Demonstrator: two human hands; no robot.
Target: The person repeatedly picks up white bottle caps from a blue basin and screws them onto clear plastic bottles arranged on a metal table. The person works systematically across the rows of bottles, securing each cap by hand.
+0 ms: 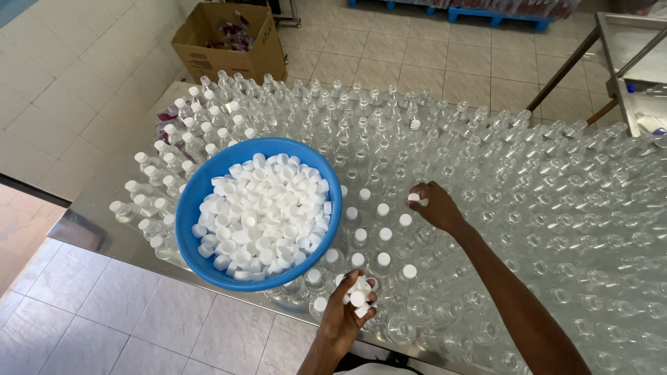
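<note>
We see our left hand (349, 305) low in the view, fingers curled round a small bunch of white plastic screw caps (358, 292), holding them just above the near bottles. Our right hand (434, 206) reaches further out over the table, its fingertips pinched on a single white cap (415, 198) that sits at the mouth of one clear plastic bottle (417, 212).

The shiny metal table (83, 226) is packed with clear plastic bottles standing upright, most of them with open mouths (556, 208). A cluster between our two hands already wears white caps (382, 236), and another capped group (174, 153) stands along the far left edge of the table. Resting on top of the bottles at the left is a round blue plastic basin (187, 229), heaped with loose white caps (264, 212); its rim lies just beside our left hand.

Beyond the table, on the pale tiled floor (431, 55), stands an open brown cardboard box (229, 52) with some packets inside; what they are we cannot tell. At the upper right we see part of a metal-framed stand (625, 62), and a blue pallet (486, 15) lies along the top edge.
</note>
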